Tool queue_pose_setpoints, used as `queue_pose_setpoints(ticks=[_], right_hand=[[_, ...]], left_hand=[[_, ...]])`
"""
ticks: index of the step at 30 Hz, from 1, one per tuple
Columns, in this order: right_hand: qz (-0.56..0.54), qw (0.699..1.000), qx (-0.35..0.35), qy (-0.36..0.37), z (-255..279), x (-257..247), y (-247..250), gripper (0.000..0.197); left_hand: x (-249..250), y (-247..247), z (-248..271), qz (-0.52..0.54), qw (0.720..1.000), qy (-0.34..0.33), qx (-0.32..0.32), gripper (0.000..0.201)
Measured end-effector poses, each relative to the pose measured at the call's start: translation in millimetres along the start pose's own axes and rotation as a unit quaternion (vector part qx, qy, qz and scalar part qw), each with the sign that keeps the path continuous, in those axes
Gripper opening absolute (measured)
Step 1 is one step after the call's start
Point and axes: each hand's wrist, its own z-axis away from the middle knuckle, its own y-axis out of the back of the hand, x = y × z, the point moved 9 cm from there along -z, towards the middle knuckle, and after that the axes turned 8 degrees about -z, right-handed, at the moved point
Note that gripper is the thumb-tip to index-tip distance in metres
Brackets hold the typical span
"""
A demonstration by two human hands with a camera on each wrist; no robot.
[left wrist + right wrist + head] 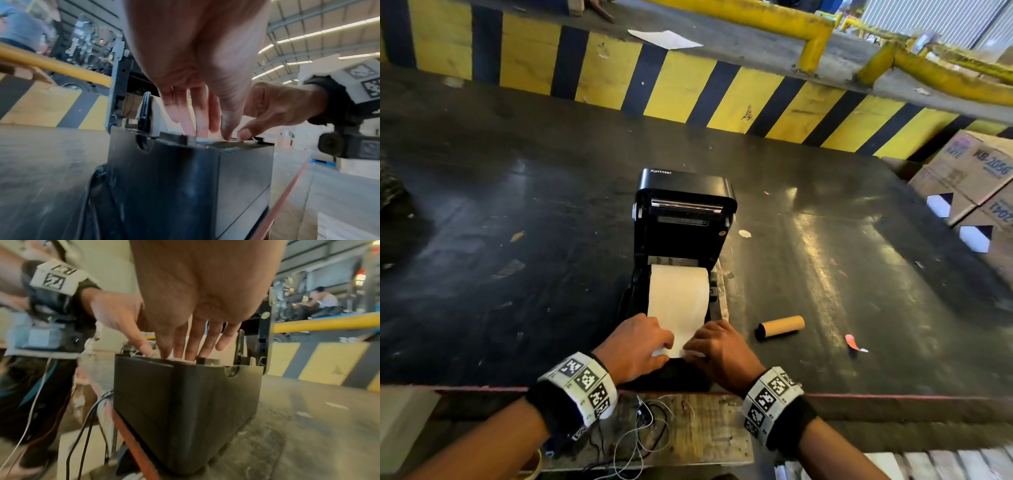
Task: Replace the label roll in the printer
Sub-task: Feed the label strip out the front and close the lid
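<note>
A black Xprinter label printer [685, 219] stands on the dark table with its lid swung up. A white label roll [678, 291] lies in its bay, and a strip of labels [679, 337] runs forward over the front edge. My left hand [654, 342] and right hand [700, 346] rest side by side on the strip's end. In the left wrist view the left hand's fingers [197, 128] point straight down onto the printer's [185, 178] front top. In the right wrist view the right hand's straight fingers [185, 352] press on the same edge. An empty cardboard core [780, 327] lies to the right.
Cardboard boxes [969, 178] are stacked at the table's right side. A yellow and black striped barrier [688, 92] runs along the back. Thin wires [647, 431] hang below the table's front edge [482, 389]. A red paper scrap [854, 342] lies past the core.
</note>
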Motion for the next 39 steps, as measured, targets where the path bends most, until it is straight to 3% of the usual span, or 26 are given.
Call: queue_pose_setpoints(ticks=[5,10,18,33,39], right_hand=[[0.11,0.991,-0.038,0.069,0,-19,-6,0.01],[0.178,0.978,-0.06,0.095,1,-32,-6,0.015],[0.132,0.985,-0.094,0.06,6,-36,-3,0.017],[0.034,0.999,-0.039,0.013,62,-70,9,0.009],[0.018,0.997,-0.072,0.008,83,-83,6,0.007]], left_hand=[[9,3,4,-0.049,0.999,-0.016,-0.017,0.034],[19,3,8,-0.093,0.995,-0.032,-0.032,0.03],[21,9,18,-0.042,0.999,0.01,-0.022,0.029],[67,2,73,0.028,0.997,0.074,0.026,0.027],[83,-2,97,0.061,0.993,0.086,0.049,0.026]])
